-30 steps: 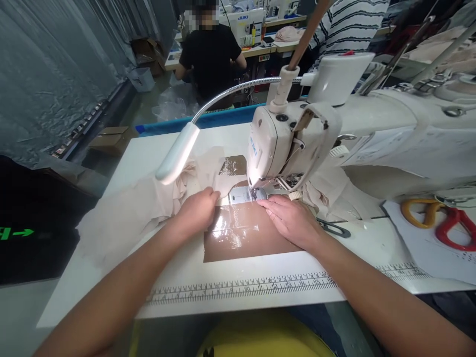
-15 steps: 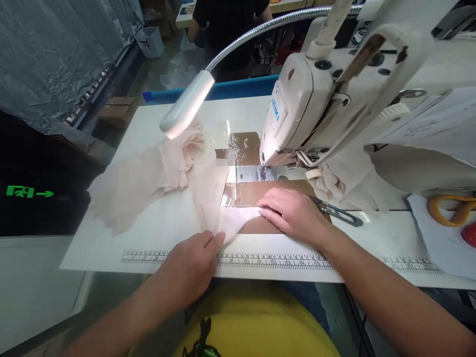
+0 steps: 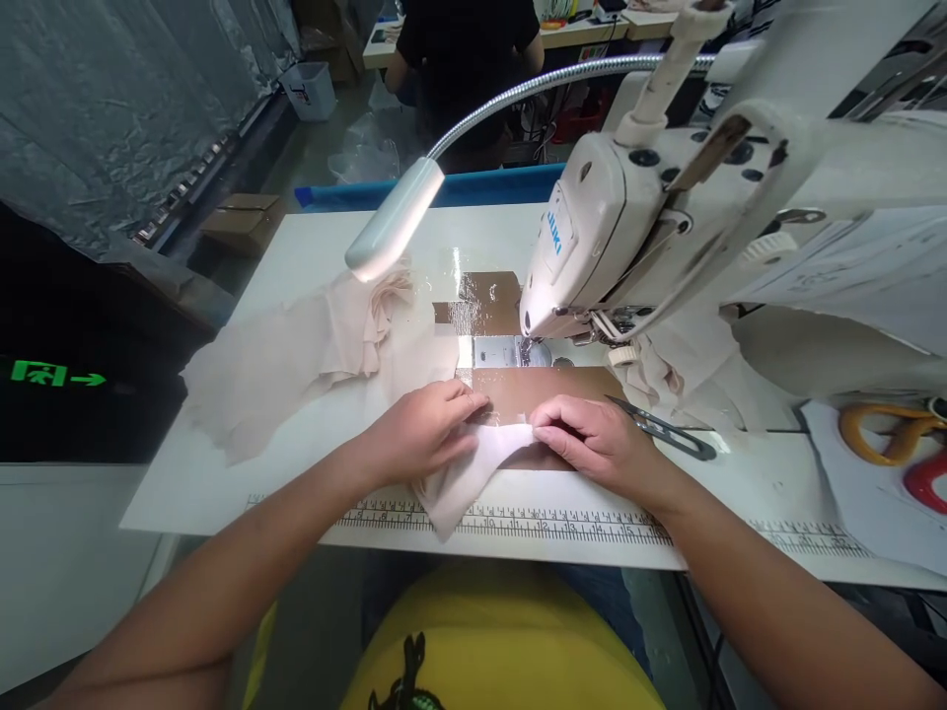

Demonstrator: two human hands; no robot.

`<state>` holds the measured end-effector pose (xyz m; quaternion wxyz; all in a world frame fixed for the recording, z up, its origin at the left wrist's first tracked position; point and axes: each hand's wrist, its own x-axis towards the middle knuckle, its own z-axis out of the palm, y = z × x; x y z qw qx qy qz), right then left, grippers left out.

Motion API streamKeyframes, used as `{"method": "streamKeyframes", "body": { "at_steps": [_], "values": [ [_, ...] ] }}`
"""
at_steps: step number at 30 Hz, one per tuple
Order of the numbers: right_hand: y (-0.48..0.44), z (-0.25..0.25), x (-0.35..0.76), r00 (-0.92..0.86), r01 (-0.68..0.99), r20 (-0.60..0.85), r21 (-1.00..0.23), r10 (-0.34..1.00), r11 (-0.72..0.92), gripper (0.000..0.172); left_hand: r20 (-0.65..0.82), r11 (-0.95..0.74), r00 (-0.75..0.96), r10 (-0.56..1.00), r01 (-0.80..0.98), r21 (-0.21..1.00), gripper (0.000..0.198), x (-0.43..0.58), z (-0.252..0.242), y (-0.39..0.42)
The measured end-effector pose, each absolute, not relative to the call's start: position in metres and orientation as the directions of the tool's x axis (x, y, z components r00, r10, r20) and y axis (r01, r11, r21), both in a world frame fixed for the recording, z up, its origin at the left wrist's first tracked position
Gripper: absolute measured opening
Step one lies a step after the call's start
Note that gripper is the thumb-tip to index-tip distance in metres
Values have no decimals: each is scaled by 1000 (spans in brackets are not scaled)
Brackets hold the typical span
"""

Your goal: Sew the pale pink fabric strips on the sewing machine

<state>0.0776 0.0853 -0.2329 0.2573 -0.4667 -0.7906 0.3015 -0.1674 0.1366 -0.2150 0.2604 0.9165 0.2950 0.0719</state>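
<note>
A pale pink piece of fabric [image 3: 468, 478] lies at the front of the white sewing table [image 3: 244, 513], one corner drooping over the printed ruler [image 3: 547, 518]. My left hand [image 3: 425, 426] is closed on its upper left edge. Pinched between the fingers of my right hand [image 3: 592, 434] is the right end of that edge. Both hands are in front of the sewing machine [image 3: 592, 217], over brown tape [image 3: 510, 390] stuck to the table. Thread snips [image 3: 670, 431] lie beside my right wrist. More pale fabric [image 3: 288, 355] spreads out to the left.
A lamp [image 3: 396, 217] on a bendable neck hangs over the table. Orange-handled scissors [image 3: 877, 434] rest on paper at the right. Bunched fabric [image 3: 681, 365] sits behind the needle area. Beyond the blue table edge a person [image 3: 470, 69] in black sits at another table.
My left hand has moved up and right from the fabric's lower corner to its upper edge, and that corner now hangs toward me. My right hand has shifted slightly, still at the fabric's right end.
</note>
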Motion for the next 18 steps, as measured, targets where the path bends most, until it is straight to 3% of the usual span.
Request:
{"method": "streamKeyframes", "body": {
  "at_steps": [4,9,16,18],
  "values": [
    [83,-226,80,-388,510,104,-804,916,307,11,-77,-690,827,557,512,512,36,-162,-215,139],
    [81,-225,87,-349,393,65,-895,935,209,20,-26,-698,837,546,472,539,15,-161,-217,139],
    [80,-221,91,-404,234,34,-962,914,139,22,194,-627,863,466,167,761,9,-162,-222,142],
    [78,-219,92,-427,190,61,-969,902,156,23,212,-616,863,458,137,776,22,-158,-223,142]
  ]
}}
